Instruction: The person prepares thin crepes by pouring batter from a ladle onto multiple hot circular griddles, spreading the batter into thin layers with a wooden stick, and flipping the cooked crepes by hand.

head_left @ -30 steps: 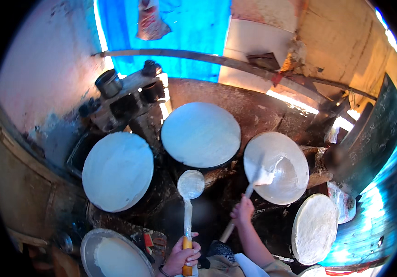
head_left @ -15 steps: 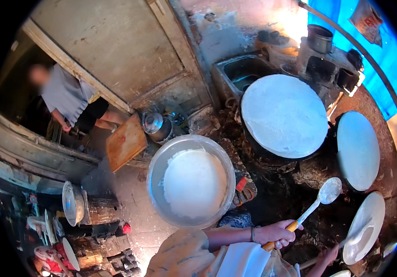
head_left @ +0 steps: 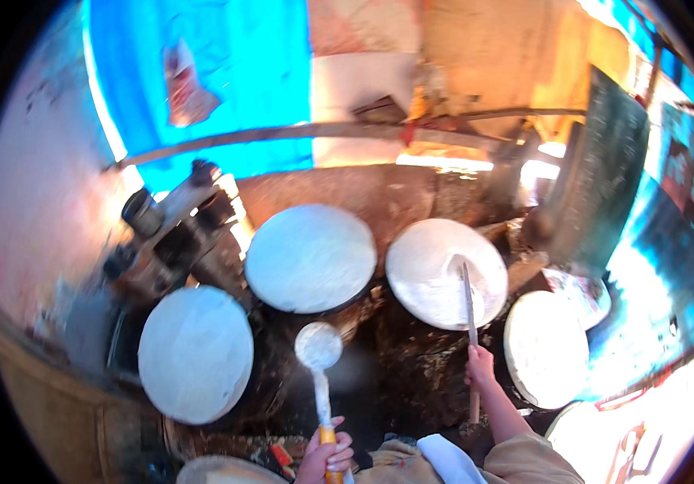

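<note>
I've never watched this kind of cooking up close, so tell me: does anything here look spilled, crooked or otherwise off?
Nothing stands out. Four round white discs lie on the dark hearth. The left hand holds a ladle coated in white batter. The right hand holds a long stick resting on one disc. I see no batter spilled between them.

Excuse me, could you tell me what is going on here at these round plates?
A person stands over four round griddles, each covered by a thin white sheet of batter. The left hand holds a ladle by its orange handle, its batter-coated bowl raised between the griddles. The right hand grips a long flat stick whose tip rests on the sheet on the third griddle, counting from the left. The far-left griddle, the second griddle and the far-right griddle are untouched.
</note>
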The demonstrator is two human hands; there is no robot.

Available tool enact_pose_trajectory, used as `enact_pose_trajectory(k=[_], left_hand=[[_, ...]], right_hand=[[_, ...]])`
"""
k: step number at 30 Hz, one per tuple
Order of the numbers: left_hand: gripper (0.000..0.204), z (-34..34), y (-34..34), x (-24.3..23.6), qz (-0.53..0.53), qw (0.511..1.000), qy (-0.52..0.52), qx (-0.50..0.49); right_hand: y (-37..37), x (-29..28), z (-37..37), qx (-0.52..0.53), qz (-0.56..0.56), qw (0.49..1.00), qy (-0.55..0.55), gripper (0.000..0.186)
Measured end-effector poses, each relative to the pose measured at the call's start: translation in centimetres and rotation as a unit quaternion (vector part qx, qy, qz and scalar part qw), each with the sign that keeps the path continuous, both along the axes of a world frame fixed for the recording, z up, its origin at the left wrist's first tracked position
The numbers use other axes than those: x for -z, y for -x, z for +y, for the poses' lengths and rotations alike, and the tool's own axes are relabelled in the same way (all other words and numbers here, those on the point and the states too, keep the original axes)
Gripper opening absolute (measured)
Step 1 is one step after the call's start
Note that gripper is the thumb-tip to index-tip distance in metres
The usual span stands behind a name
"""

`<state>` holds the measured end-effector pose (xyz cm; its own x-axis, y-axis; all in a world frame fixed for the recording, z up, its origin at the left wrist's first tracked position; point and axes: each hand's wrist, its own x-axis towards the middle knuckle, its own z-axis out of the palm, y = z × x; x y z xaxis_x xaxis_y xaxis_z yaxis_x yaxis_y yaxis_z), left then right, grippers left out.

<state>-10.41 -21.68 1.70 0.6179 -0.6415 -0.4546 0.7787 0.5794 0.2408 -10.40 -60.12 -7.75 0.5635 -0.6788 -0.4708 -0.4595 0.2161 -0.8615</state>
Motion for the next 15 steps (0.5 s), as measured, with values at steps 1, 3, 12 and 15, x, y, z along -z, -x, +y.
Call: enact_pose_trajectory(k=[1,3,12,15], left_hand=[[0.046,-0.9,-0.6,-0.6,0.006,1.0,-0.006,0.016],[0.04,-2.9,-1.1,-1.7,0.04,0.999,0.016,0.027],[0.035,-4.7,-2.8,-2.4,0.035,0.994,0.044,0.094],[0.037,-5.6,-3.1,-1.5,0.055,0.986,0.104,0.12]], right_hand=[[0.3,1.2,-0.8,0.021,-0.028,0.998,0.049,0.022],[2.0,4.7,0.9,-0.002,-0.153,0.927,0.342,0.021],[0.0,0.6,-5.7,0.081,0.001,0.978,0.192,0.025],[-4.0,-0.5,-9.0,0.091,-0.022,0.981,0.17,0.036]])
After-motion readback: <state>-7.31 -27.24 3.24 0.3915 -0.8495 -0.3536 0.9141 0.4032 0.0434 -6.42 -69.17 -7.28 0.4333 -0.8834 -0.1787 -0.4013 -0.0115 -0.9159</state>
